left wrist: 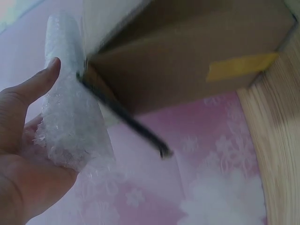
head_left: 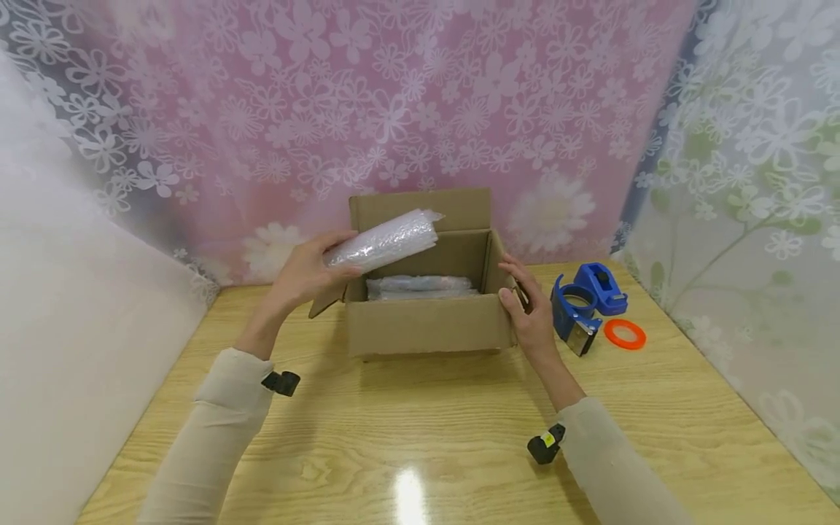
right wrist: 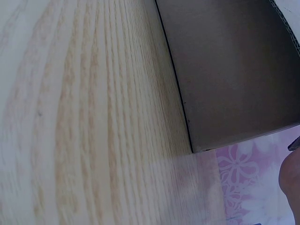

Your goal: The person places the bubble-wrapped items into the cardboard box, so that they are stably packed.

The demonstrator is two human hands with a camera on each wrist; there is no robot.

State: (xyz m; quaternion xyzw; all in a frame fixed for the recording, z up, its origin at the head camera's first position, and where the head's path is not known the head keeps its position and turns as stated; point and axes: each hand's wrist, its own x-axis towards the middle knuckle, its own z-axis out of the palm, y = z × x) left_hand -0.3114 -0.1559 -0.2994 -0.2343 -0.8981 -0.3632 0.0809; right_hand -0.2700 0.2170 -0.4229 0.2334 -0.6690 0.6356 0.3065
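Note:
My left hand (head_left: 308, 270) grips one end of a bubble-wrapped bundle (head_left: 387, 239), which slants up to the right over an open cardboard box (head_left: 429, 326). In the left wrist view the thumb lies along one side of the clear bubble wrap (left wrist: 70, 103), with the box's side beside it. My right hand (head_left: 533, 313) holds the box at its right front corner, thumb at the front rim and fingers over the right side. Inside the box lie clear-wrapped packages (head_left: 420, 286). Only a bit of the right hand (right wrist: 290, 176) enters the right wrist view.
To the right of the box stand two blue tape dispensers (head_left: 576, 310), with an orange-red tape ring (head_left: 625, 334) beside them. The back flap (head_left: 420, 208) is raised against a pink floral curtain (head_left: 420, 109). A wooden table (head_left: 367, 437) bears everything.

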